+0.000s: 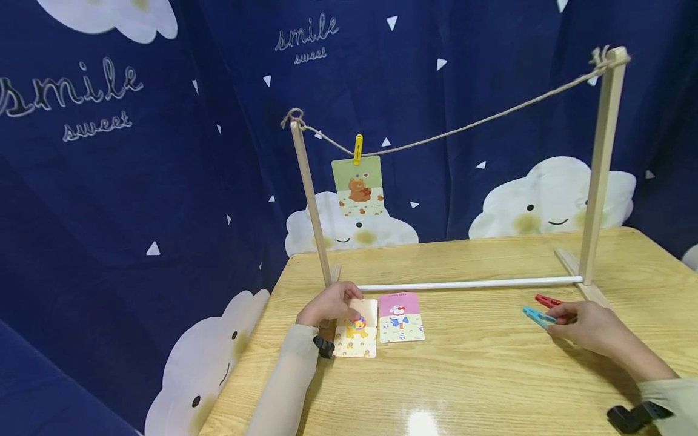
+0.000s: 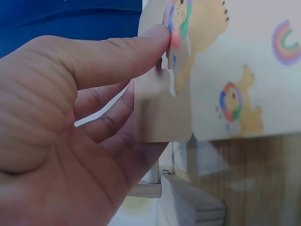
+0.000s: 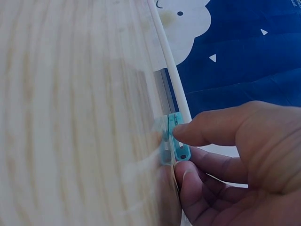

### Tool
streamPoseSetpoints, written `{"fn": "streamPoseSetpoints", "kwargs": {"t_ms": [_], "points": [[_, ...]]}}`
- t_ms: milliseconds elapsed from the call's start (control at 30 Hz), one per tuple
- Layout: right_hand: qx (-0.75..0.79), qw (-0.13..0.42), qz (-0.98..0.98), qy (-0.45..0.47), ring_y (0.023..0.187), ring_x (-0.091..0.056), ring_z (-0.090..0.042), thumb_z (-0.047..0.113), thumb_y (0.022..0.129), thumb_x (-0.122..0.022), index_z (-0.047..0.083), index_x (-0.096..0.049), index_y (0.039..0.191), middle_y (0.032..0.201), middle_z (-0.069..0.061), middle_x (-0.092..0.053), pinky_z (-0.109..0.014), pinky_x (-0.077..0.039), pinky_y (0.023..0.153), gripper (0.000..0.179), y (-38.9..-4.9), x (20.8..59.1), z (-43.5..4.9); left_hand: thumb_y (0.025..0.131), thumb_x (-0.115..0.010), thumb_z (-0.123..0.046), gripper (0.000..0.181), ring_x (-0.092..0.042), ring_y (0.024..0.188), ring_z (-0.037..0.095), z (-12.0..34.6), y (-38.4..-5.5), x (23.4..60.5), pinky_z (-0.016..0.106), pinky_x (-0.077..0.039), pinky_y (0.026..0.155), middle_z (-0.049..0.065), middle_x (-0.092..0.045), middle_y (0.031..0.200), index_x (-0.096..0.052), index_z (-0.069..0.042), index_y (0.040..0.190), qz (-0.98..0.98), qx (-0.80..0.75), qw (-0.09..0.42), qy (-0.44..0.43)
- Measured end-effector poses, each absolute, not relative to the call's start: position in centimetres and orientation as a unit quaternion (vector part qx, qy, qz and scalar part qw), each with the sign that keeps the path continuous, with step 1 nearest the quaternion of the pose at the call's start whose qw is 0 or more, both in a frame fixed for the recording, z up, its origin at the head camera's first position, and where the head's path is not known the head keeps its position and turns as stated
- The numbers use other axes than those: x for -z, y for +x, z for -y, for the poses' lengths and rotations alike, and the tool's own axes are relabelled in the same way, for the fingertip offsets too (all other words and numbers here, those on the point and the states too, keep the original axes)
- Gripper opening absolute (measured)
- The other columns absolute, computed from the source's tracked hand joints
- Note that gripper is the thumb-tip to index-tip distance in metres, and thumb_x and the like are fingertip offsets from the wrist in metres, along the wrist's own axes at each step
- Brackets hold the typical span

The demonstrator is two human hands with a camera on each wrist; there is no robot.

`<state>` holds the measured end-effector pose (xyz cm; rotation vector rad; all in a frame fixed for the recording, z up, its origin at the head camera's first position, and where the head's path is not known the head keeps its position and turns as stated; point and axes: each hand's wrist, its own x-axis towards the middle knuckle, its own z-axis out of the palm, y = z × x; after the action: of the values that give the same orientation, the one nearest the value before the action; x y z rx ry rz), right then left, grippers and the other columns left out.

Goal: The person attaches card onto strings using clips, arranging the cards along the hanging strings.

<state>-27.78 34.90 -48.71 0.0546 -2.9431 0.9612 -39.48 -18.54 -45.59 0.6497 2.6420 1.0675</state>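
Observation:
My left hand [image 1: 334, 304] pinches a card with a lion picture [image 1: 357, 342] by its left part, thumb on the printed face and fingers behind, as the left wrist view shows. Beside that card lies a pink-and-cream card with a white animal figure [image 1: 401, 318]. On the right, my right hand [image 1: 586, 324] holds a light blue clothespin [image 3: 181, 136] between its fingers, low over the table. Just behind it is a red clothespin [image 1: 547, 300], partly hidden by the hand in the head view.
A wooden frame has a left post [image 1: 311, 200], a right post [image 1: 601, 169] and a white rod [image 1: 469, 283] along its base. From its sagging twine [image 1: 463, 129] hangs a green bear card [image 1: 358, 188] under a yellow clothespin [image 1: 358, 149]. Behind is a blue curtain [image 1: 436, 188].

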Motion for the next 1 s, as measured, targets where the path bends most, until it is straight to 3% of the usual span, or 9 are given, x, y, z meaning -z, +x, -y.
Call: {"fn": "streamPoseSetpoints", "kwargs": {"t_ms": [400,1000], "points": [[-0.311,0.029,0.950,0.021,0.072,-0.053,-0.012,0.028,0.086,-0.082,0.002,-0.075,0.105,0.087,0.000,-0.067,-0.027,-0.040,0.056,0.033,-27.59,48.60,-34.63,0.083,-0.087,-0.008,0.035,-0.057,0.099,0.024,18.56,-39.52,45.21,0.042,-0.048,0.090,0.010,-0.068,0.111,-0.073,-0.008,0.116,-0.887,-0.385,0.113,0.229],[-0.297,0.041,0.954,0.026,0.076,-0.054,-0.012,0.027,0.086,-0.082,0.003,-0.076,0.105,0.087,0.001,-0.068,-0.026,-0.039,0.060,0.032,-27.79,48.74,-34.87,0.088,-0.081,-0.004,0.026,-0.064,0.096,0.018,18.61,-39.62,44.76,0.034,-0.053,0.085,0.005,-0.071,0.109,-0.074,-0.008,0.113,-0.866,-0.420,0.117,0.245]]}}
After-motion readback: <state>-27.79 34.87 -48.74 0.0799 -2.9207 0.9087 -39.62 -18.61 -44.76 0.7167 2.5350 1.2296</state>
